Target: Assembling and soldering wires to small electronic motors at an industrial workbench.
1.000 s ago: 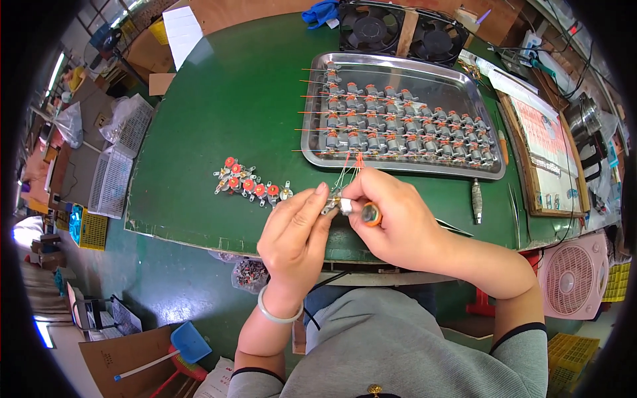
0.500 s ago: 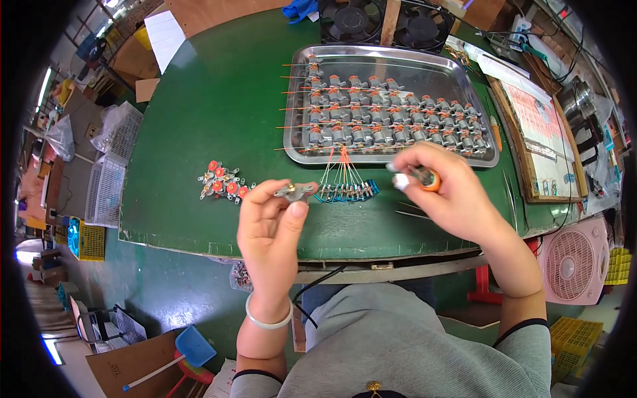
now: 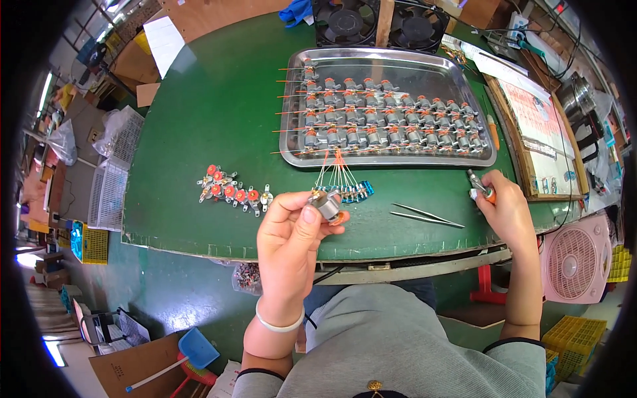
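Between the thumb and fingers of my left hand (image 3: 292,229) is a small grey cylindrical metal part (image 3: 327,207), with tabs and a bit of orange at its lower end. It is held over the table's near edge. My right hand (image 3: 505,209), further right, grips an orange-handled tool (image 3: 476,180) whose thick metal shaft points up and left; its exact kind is unclear. Several flat metal tabs with red discs (image 3: 229,190) lie left of my left hand. Behind the held part, a bundle of blue-ended components with orange wires (image 3: 358,191) rests on the table. Tweezers (image 3: 428,215) lie between my hands.
A metal tray (image 3: 388,161) with rows of similar grey parts stands ahead on the green table (image 3: 212,93). Two black fans (image 3: 345,25) are behind it. A wooden-framed board (image 3: 531,132) lies at the right, near a pink fan (image 3: 574,262) beyond the edge.
My right hand has moved away to the right with the tool, uncovering the tweezers. My left hand has shifted slightly right and turned the grey part. A metal tab piece now shows beside the red-disc pile.
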`<move>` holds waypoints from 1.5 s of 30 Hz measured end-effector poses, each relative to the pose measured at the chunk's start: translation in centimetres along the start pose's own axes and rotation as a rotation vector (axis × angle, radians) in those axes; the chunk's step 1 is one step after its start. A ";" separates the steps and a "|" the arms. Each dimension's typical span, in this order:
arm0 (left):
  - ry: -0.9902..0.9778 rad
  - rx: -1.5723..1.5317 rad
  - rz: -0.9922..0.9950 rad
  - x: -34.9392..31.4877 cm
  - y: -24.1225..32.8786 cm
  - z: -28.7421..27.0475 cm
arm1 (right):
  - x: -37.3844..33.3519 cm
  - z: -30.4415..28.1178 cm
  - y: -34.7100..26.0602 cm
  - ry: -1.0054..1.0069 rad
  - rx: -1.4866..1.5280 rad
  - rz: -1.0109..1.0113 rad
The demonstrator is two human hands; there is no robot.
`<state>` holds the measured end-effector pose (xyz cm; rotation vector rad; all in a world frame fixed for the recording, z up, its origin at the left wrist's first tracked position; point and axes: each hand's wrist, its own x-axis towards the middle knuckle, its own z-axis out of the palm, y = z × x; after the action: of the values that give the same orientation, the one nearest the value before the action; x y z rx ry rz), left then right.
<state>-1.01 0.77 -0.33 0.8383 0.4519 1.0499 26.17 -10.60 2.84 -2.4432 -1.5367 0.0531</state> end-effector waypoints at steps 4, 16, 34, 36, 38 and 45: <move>0.030 -0.010 -0.002 -0.1 -0.4 0.5 | -0.4 -0.5 -1.2 0.029 0.051 -0.130; -0.048 -0.117 -0.003 0.1 -3.2 4.4 | -2.3 0.7 -8.1 0.367 0.376 -0.688; -0.041 -0.228 0.030 0.2 -3.0 6.1 | -1.9 0.0 -7.1 -0.445 1.598 0.003; -0.046 -0.256 0.056 0.4 -3.1 6.2 | -2.2 0.3 -7.6 -0.445 1.713 0.082; -0.050 -0.282 0.075 0.6 -3.3 6.3 | -2.5 0.8 -8.0 -0.309 1.525 0.000; 0.001 -0.202 0.121 0.9 -4.0 6.3 | -2.7 1.6 -7.6 -0.246 1.407 -0.028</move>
<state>6.00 -1.83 0.46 0.6918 0.2930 1.1868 18.02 -9.58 2.74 -1.2705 -0.9646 1.0472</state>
